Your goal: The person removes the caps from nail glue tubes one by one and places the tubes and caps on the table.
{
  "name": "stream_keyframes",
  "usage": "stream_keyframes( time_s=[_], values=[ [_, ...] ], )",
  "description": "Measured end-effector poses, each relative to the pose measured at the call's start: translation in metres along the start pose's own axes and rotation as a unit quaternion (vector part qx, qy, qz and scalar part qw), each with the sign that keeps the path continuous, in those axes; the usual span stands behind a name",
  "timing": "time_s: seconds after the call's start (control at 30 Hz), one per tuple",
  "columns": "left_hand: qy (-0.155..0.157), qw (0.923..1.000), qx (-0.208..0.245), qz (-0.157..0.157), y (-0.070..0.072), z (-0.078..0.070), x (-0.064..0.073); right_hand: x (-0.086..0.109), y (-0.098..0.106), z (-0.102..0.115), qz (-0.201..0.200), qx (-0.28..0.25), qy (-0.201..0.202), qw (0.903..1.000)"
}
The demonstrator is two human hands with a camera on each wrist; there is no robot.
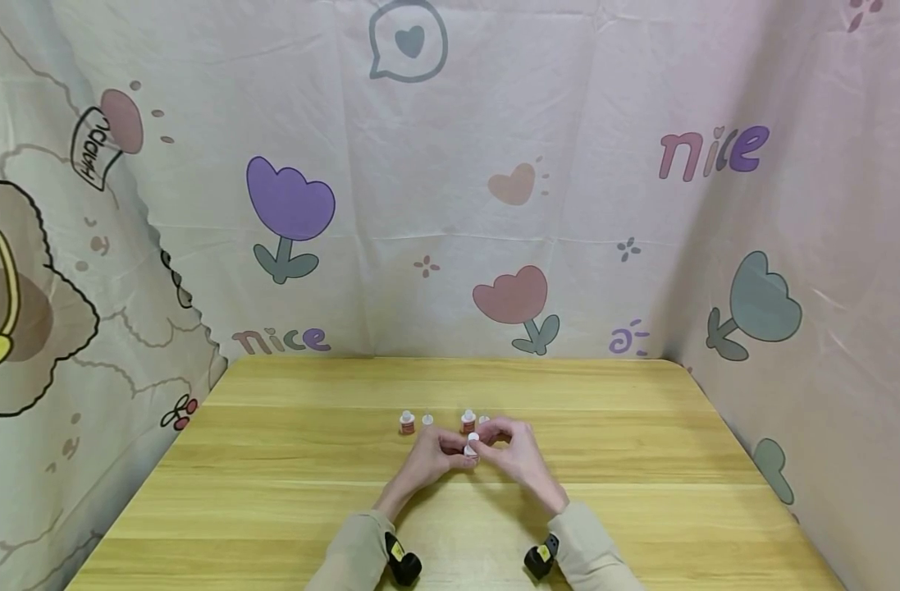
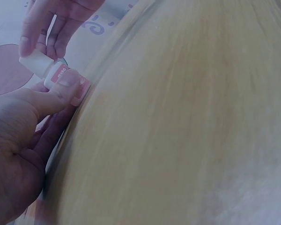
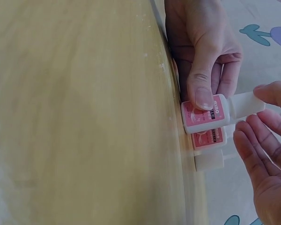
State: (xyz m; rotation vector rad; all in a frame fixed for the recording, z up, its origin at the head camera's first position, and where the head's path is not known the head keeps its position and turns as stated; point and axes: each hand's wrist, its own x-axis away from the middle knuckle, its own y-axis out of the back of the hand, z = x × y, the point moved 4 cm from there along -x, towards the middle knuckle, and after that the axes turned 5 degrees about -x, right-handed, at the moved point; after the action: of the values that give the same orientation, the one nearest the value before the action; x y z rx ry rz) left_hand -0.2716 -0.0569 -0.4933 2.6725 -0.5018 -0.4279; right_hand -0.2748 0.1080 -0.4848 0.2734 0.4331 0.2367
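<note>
My left hand point(image 1: 426, 461) grips a small white bottle point(image 3: 206, 115) with a pink label, thumb across the label. The bottle stands upright, low over the table. On its neck sits a white cap point(image 3: 246, 104), which my right hand point(image 1: 522, 453) pinches between thumb and finger from the right. In the left wrist view, the cap point(image 2: 36, 63) tops the bottle point(image 2: 58, 75), and the right hand's other fingers hang loosely behind. Just behind the held bottle stands a second pink-labelled bottle point(image 1: 468, 422), with a loose white cap point(image 1: 484, 420) beside it, partly hidden by my right hand.
Farther left on the wooden table point(image 1: 309, 476) stand another small bottle point(image 1: 407, 423) with a pink-red label and a white cap point(image 1: 427, 419) with a thin upright tip. A printed cloth point(image 1: 420, 287) hangs behind the table's back edge and along both sides.
</note>
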Motion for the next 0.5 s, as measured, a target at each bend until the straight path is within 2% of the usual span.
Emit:
stream_keyframes(
  time_s=[0.27, 0.5],
  values=[
    [-0.002, 1.0, -0.007, 0.002, -0.0011, 0.0011, 0.0, 0.0014, -0.0014, 0.002, 0.006, 0.005, 0.034, 0.9994],
    [-0.005, 0.9999, -0.008, 0.004, -0.0001, -0.0004, -0.0003, 0.0016, -0.0018, 0.0027, 0.017, 0.002, 0.032, 0.9993]
  ],
)
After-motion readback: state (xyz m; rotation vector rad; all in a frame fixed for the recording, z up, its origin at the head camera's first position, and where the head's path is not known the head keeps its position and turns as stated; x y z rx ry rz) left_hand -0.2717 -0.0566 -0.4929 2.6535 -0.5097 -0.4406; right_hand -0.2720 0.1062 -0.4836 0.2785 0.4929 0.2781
